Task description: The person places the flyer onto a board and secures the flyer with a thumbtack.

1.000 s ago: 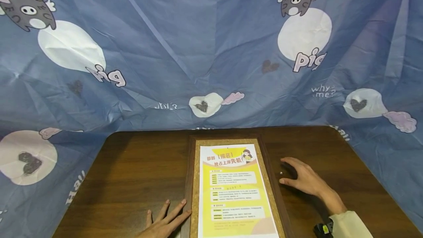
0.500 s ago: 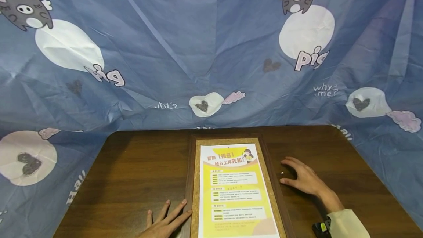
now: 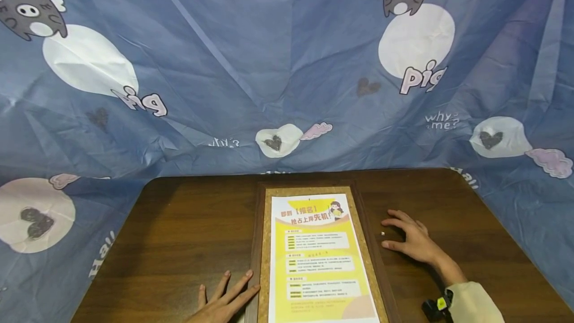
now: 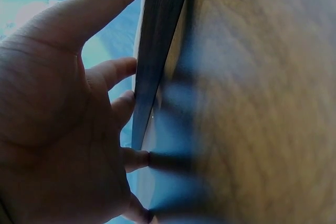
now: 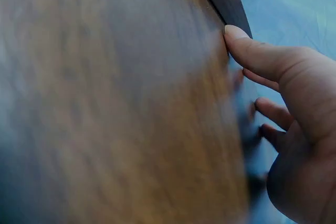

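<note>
A cork board (image 3: pixel 266 243) in a dark wooden frame lies on the table, bearing a yellow and white poster (image 3: pixel 318 258). A small dark pin (image 3: pixel 309 199) shows at the poster's top. My left hand (image 3: pixel 219 303) rests spread beside the frame's left side, fingertips right at its edge; in the left wrist view the thumb lies against the frame (image 4: pixel 157 51). Right of the board, my right hand (image 3: pixel 414 241) rests with thumb and fingers apart, fingertips low at the tabletop. A tiny white thing (image 3: pixel 382 233) lies between them and the frame.
The brown wooden table (image 3: pixel 188 228) has rounded far corners. Behind and around it hangs a blue curtain (image 3: pixel 224 64) printed with pigs and hearts. A dark wrist device (image 3: pixel 434 309) sits by the pale right sleeve (image 3: pixel 473 303).
My right hand's fingers have lifted and spread a little, and the tiny white thing shows more plainly. The left hand and the board stay put; the head view has shifted slightly.
</note>
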{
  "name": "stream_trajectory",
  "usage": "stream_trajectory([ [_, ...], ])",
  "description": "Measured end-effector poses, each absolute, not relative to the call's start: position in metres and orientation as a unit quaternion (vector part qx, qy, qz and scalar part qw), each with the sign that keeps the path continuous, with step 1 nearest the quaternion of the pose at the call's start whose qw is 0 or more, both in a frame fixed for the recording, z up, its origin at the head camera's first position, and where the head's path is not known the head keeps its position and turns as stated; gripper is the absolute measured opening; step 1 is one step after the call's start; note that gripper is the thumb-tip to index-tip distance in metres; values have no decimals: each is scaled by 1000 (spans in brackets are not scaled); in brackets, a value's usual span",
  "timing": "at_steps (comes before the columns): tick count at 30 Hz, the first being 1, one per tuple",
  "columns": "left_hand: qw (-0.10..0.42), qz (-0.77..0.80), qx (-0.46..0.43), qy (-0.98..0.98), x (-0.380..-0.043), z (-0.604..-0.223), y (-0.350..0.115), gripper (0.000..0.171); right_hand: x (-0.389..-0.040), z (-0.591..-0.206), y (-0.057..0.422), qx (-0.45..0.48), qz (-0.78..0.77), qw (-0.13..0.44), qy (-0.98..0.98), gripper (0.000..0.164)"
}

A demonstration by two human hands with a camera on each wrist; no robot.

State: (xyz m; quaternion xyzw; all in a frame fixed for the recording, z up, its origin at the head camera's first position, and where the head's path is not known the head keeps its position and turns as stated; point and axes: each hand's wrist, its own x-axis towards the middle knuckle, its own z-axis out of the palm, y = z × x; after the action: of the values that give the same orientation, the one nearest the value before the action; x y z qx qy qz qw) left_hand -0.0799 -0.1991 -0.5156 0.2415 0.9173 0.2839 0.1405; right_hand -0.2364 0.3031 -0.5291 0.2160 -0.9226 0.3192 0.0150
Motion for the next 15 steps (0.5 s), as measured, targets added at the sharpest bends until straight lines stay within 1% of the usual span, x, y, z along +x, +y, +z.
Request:
stream_trajectory([
  [4,136,284,245,917,-80,-517,-199,79,-237,-534,304,215,352,22,-911,43],
  [11,127,283,254,916,-80,-518,-201,82,-236,-542,301,219,358,75,-905,33],
  [15,135,286,252,914,-80,-517,-201,81,-236,-544,299,218,361,92,-902,28],
])
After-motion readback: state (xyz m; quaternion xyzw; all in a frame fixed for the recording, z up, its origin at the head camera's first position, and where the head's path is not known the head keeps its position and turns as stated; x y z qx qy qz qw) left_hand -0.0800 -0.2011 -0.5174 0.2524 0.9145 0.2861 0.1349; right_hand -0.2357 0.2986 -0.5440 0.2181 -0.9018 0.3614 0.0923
